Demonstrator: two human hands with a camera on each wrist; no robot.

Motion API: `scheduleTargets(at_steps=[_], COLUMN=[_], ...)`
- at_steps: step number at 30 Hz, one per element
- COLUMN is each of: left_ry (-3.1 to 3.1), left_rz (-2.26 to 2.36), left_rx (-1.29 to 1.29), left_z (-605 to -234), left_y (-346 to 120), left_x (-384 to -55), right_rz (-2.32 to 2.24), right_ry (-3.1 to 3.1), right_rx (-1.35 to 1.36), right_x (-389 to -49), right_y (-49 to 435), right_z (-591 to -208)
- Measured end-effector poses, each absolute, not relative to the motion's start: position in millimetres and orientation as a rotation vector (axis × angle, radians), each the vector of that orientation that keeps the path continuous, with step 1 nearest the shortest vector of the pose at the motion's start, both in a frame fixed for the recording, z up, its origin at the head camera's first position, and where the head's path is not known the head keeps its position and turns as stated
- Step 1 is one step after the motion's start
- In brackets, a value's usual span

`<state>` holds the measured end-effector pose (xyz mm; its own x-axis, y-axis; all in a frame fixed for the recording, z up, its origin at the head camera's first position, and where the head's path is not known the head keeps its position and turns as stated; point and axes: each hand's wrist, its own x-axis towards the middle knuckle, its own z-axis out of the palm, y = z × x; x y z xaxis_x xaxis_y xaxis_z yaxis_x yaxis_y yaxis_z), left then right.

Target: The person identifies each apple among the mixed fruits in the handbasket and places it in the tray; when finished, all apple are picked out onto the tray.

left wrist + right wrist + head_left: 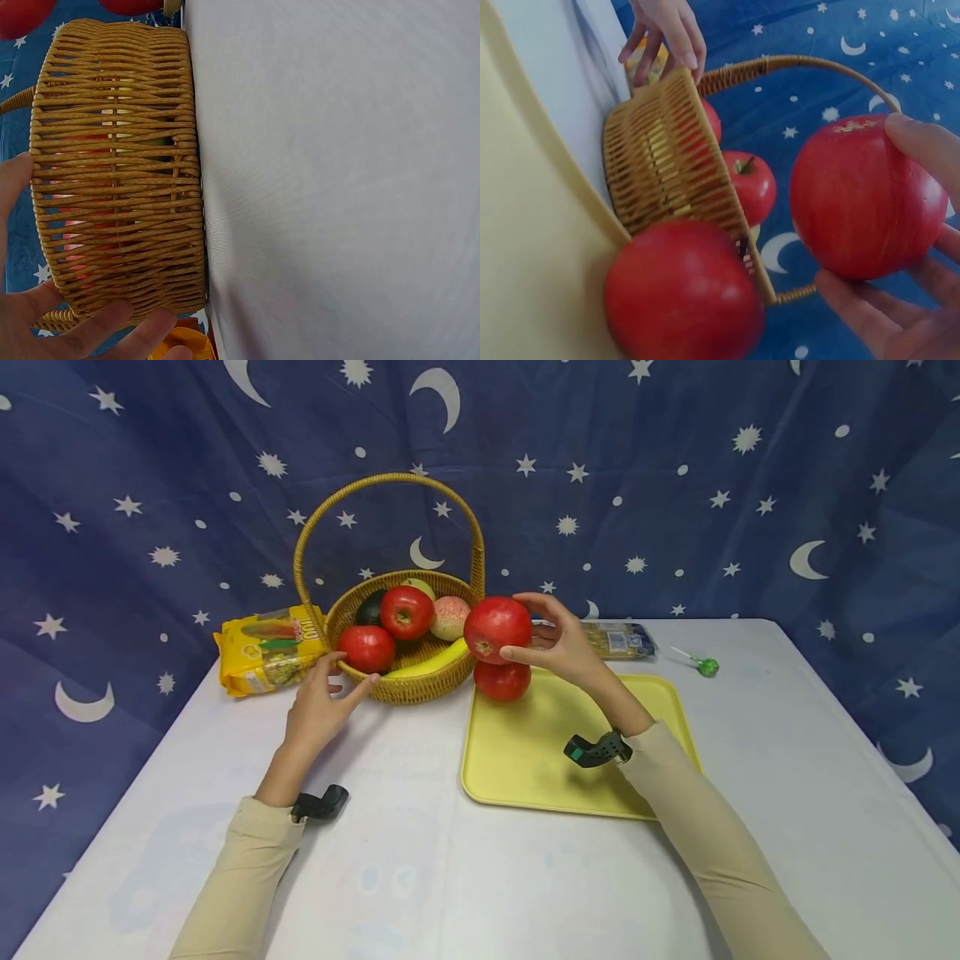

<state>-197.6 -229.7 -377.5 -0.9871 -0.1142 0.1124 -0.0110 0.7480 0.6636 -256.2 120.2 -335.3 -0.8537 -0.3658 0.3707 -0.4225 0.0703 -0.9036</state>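
Right hand (564, 643) grips a red apple (497, 627) above the yellow tray (525, 760). Left hand (318, 706), fingers relaxed, touches the wicker basket (408, 689) at its 8 o'clock.

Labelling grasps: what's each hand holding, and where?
Right hand grips a round red apple by its sides, above the yellow tray. Left hand holds nothing; fingers touch the woven wicker basket wall.

Both arms in beige sleeves reach forward, the left hand (318, 706) with fingers extended, the right hand (558, 647) raised, fingers curled in a grip.
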Motion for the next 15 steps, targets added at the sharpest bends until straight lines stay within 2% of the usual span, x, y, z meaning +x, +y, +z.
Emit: scheduleTargets(at_steps=[15], left_ry=[-2.798], left_rz=[-1.061], left_rx=[0.099], left_z=[-376.8], left_y=[-228.4], left_x=[-196.9], right_rz=[1.896], right_ry=[-2.356], right_rx=[0.745], right_x=[-253.8], right_y=[152.8], right_z=[-342.8])
